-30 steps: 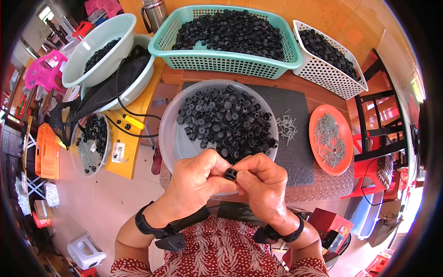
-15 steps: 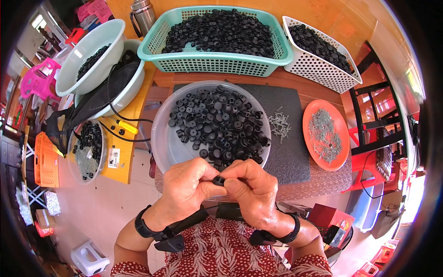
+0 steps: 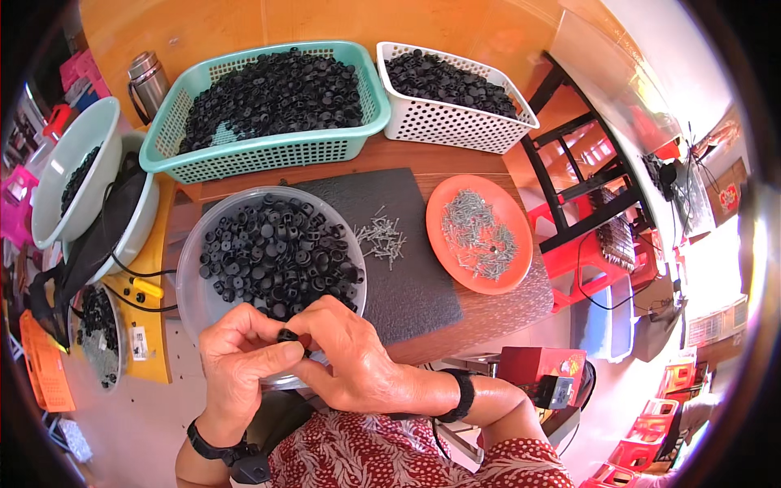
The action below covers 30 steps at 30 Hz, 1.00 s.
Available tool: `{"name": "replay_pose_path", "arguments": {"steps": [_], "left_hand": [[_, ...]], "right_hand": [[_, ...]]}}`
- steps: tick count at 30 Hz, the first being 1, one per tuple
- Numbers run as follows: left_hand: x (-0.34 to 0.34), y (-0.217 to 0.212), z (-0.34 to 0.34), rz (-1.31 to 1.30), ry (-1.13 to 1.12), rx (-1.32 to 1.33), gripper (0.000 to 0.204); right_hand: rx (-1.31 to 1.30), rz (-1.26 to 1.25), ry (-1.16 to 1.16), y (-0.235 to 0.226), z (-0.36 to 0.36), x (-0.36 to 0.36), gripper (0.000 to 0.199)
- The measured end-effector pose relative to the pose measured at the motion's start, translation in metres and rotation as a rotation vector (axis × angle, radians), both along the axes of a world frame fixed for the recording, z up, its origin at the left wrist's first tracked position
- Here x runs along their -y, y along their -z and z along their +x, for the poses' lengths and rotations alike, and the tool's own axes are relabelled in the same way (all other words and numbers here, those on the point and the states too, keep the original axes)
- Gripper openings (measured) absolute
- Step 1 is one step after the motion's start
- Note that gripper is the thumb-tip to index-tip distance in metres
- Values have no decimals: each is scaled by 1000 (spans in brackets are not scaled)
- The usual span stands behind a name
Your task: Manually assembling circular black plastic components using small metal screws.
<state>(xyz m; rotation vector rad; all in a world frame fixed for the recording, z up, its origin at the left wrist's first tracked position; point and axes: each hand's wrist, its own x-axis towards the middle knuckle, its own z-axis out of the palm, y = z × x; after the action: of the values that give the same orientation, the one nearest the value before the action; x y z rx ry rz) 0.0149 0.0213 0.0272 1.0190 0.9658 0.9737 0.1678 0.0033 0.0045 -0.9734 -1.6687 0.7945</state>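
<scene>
A wooden counter (image 3: 480, 313) stands against an orange wall (image 3: 244, 24). Red stools (image 3: 586, 252) stand right, in bright daylight.

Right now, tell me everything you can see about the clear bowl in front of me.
The clear bowl is round, shallow and looks like see-through plastic. It sits upright on the wooden table, partly on a dark mat, and holds a heap of small black round parts. Both hands cover its near rim.
</scene>
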Motion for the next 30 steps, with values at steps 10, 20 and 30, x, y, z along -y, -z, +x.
{"name": "replay_pose_path", "arguments": {"steps": [10, 20, 30], "left_hand": [[4, 8, -9, 114, -64, -173, 27], [-5, 24, -50, 456, -157, -560, 21], [-26, 26, -34, 778, 127, -1004, 28]], "right_hand": [[283, 105, 306, -19, 61, -60, 23], [613, 68, 815, -47, 237, -206, 39], [338, -97, 515, -14, 132, -107, 14]]}}
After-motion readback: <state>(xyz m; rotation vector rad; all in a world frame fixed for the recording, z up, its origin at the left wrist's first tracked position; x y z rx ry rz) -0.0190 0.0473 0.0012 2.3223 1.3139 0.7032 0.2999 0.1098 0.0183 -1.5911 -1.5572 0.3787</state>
